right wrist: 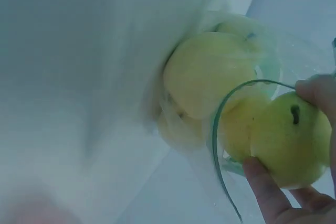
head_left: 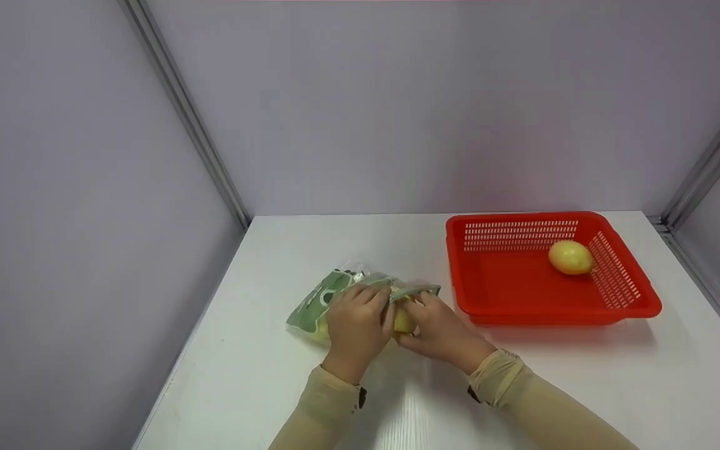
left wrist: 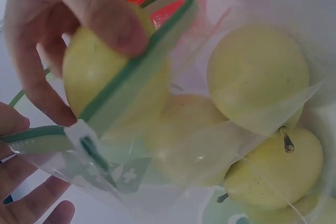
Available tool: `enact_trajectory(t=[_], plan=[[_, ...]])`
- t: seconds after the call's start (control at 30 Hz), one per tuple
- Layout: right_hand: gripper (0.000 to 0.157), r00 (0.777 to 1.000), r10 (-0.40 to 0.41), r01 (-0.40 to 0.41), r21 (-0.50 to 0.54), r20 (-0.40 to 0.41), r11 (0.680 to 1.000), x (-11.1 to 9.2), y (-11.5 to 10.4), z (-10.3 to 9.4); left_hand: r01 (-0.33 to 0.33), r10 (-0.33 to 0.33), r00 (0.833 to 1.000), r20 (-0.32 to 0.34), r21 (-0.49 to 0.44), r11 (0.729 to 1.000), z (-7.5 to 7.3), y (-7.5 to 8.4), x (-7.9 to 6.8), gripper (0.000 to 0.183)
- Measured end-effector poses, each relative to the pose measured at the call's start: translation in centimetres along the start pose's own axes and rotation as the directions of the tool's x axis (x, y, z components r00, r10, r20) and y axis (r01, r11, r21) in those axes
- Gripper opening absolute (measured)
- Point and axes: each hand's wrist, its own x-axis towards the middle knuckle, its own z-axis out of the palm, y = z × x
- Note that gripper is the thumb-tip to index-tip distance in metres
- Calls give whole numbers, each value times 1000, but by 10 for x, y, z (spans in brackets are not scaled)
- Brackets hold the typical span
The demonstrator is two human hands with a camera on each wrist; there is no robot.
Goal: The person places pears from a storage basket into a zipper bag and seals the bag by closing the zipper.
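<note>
A clear zip bag with green print point(head_left: 310, 306) lies on the white table, holding several yellow pears point(left wrist: 257, 77). My left hand point(head_left: 357, 325) pinches the green-edged rim of its mouth; in the left wrist view the fingertips point(left wrist: 39, 200) show below that rim. At the mouth my right hand point(head_left: 438, 328) grips one yellow pear point(right wrist: 289, 140), thumb on one side and fingers on the other. This pear sits partly inside the opening, and the bag's rim crosses in front of it in the left wrist view. My left hand covers part of the bag in the head view.
Right of the bag stands a red plastic basket point(head_left: 510, 315) with slotted sides. A single yellow pear point(head_left: 570, 257) lies inside it, toward the right wall. Pale panels point(head_left: 360, 125) rise behind and beside the white table point(head_left: 241, 375).
</note>
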Motion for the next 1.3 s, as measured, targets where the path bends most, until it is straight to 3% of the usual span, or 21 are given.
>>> enact_trajectory(t=[0.2, 0.37, 0.47, 0.6, 0.73, 0.87, 1.0, 1.17, 1.3], plan=[[55, 996, -24, 26, 21, -81, 999, 12, -3, 13, 0, 0, 999, -41, -8, 1000, 2, -1, 0, 13], [57, 991, -45, 16, -221, -126, 975, 19, -4, 21, 15, -16, 998, -55, -4, 1000, -1, -2, 3, 15], [47, 998, -5, -20, -384, -64, 923, 19, -2, 23, 13, -13, 998, -60, -12, 1000, -2, -3, 3, 16], [38, 994, 58, -7, -466, 96, 885, 15, 1, 20, 13, -15, 999, -46, -33, 999, -2, -2, 3, 16], [46, 989, 24, 41, -429, 146, 902, 7, 2, 12, 28, -29, 999, -23, -33, 999, -3, -1, 3, 15], [46, 988, -129, 150, -354, 83, 923, -1, 7, 1, 29, -29, 999, -14, -33, 999, -3, -1, 2, 15], [37, 963, -268, 263, -258, 15, 930, -5, 14, -12, 26, -27, 1000, -6, -38, 999, -2, -2, 0, 15], [22, 945, -325, 321, -93, -35, 942, -7, 27, -33, 36, -35, 999, 11, -48, 998, -2, -2, -1, 15], [16, 938, -330, 326, -50, -105, 944, -6, 45, -50, 43, -42, 999, 14, -56, 998, -2, -2, -1, 16]])
